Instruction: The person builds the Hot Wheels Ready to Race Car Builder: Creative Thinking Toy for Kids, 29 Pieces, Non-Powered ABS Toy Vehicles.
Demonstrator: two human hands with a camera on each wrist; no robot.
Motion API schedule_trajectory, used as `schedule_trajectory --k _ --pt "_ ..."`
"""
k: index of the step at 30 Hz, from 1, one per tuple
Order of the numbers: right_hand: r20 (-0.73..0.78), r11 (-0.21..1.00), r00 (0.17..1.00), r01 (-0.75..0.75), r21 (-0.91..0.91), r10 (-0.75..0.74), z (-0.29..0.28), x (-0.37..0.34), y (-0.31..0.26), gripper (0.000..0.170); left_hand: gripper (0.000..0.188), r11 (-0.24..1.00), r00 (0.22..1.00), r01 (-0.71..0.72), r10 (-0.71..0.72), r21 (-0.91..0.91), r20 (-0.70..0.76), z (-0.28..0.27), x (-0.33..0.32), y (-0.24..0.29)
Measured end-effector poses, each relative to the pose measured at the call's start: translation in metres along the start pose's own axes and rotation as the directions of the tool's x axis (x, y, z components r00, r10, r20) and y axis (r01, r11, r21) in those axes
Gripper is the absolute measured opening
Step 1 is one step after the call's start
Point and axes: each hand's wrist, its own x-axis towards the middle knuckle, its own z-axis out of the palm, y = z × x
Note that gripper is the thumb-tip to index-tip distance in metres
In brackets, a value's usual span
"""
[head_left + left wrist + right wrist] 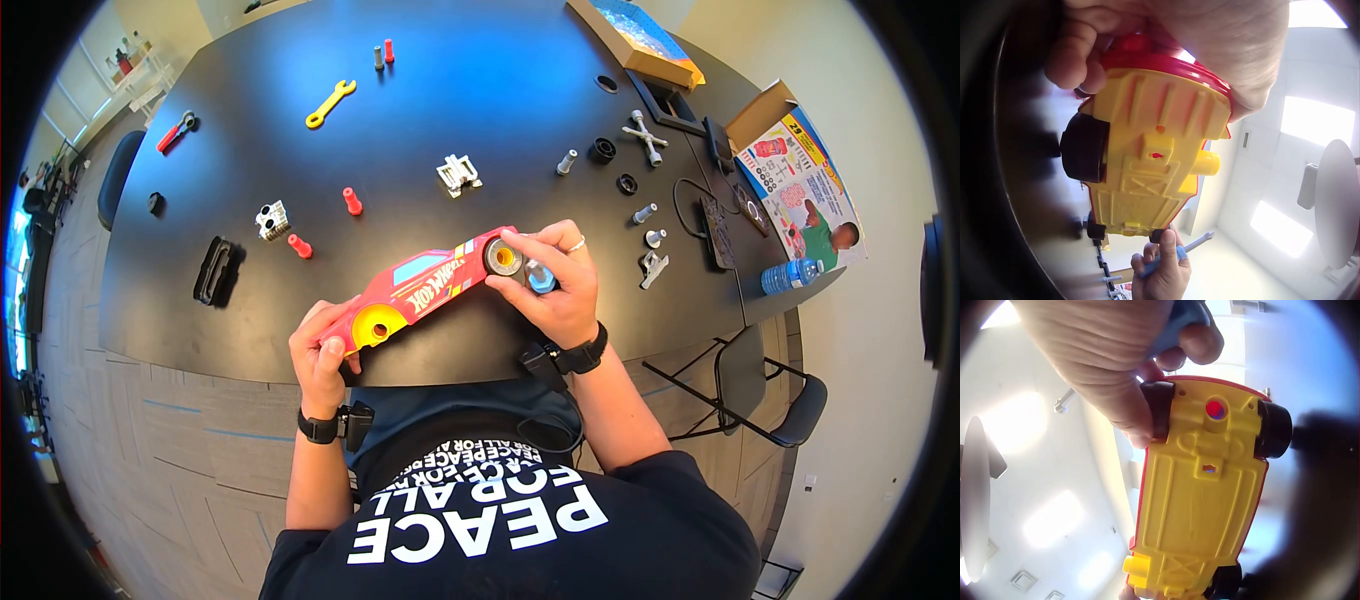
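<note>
A red toy car (pixel 420 285) with a yellow underside (pixel 1141 156) is held up over the table's near edge, its side facing upward in the head view. My left hand (pixel 320 350) grips one end, beside a bare yellow axle stub (pixel 1207 162) that has no wheel on it. At the other end my right hand (pixel 563 288) pinches a black wheel (pixel 497 258) between thumb and finger, the wheel sitting at its axle. That hand also keeps a blue-handled screwdriver (pixel 1197 242) in its curled fingers. Black wheels (pixel 1274 429) stand on the car's far side.
On the dark table (pixel 470 110) lie a yellow wrench (pixel 330 104), a silver engine piece (pixel 459 175), red bolts (pixel 352 201), grey bolts (pixel 567 162), a black bumper-like part (pixel 213 270) and a grey cross wrench (pixel 645 138). A water bottle (pixel 792 276) and an open box (pixel 640 45) are at right.
</note>
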Motion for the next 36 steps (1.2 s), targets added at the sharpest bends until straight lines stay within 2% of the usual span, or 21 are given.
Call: schedule_trajectory --k 2,3,6,8,11,14,18,20,23,26,32,36 --pt "0.024 0.995 0.995 0.096 -0.021 -0.096 -0.001 0.003 0.0 0.064 0.082 1.0 1.0 0.002 -0.002 -0.002 -0.005 0.0 0.0 0.0" --pt "0.024 0.995 0.995 0.095 -0.022 -0.095 -0.002 0.005 -0.002 0.064 0.082 1.0 1.0 0.003 -0.003 -0.005 -0.008 0.001 0.0 0.0" --pt "0.031 0.995 0.997 0.073 -0.073 -0.071 -0.002 0.005 -0.005 0.065 0.082 1.0 1.0 0.0 0.0 0.0 -0.001 -0.001 0.0 -0.001" --pt "-0.001 1.0 1.0 0.001 0.016 -0.001 0.0 0.001 -0.002 0.066 0.083 1.0 1.0 -0.001 0.001 0.0 -0.001 -0.001 0.0 -0.001" --pt "0.028 1.0 0.999 -0.022 -0.019 0.022 -0.002 0.0 -0.003 0.063 0.083 1.0 1.0 -0.001 0.001 0.002 -0.003 -0.001 0.0 -0.001" --pt "0.045 0.998 0.997 0.06 -0.03 -0.059 -0.004 0.005 0.0 0.059 0.083 1.0 1.0 -0.001 0.001 -0.001 -0.005 -0.001 -0.001 -0.001" --pt "0.049 0.998 0.998 0.029 -0.061 -0.026 -0.003 0.008 -0.009 0.054 0.083 1.0 1.0 -0.003 0.003 -0.008 -0.007 0.001 0.0 0.001" --pt "-0.001 0.99 0.994 -0.106 0.092 0.106 0.0 0.006 -0.01 0.052 0.083 1.0 1.0 -0.004 0.003 -0.006 -0.007 0.0 0.0 0.0" --pt "0.04 1.0 0.999 -0.028 -0.005 0.028 -0.004 0.004 -0.003 0.053 0.084 1.0 1.0 -0.004 0.004 -0.001 -0.006 0.0 -0.001 0.0" --pt "0.053 1.0 0.999 0.005 -0.016 -0.005 -0.003 0.002 0.001 0.055 0.084 1.0 1.0 -0.003 0.003 -0.004 -0.008 0.0 0.0 0.0" --pt "0.039 0.996 0.996 -0.083 0.027 0.082 -0.003 0.005 -0.007 0.056 0.084 1.0 1.0 -0.002 0.002 -0.004 -0.007 0.0 0.0 0.0" --pt "0.064 0.998 0.996 -0.059 0.002 0.059 -0.005 0.005 -0.004 0.056 0.084 1.0 1.0 -0.009 0.009 -0.002 -0.01 0.0 0.0 -0.001"
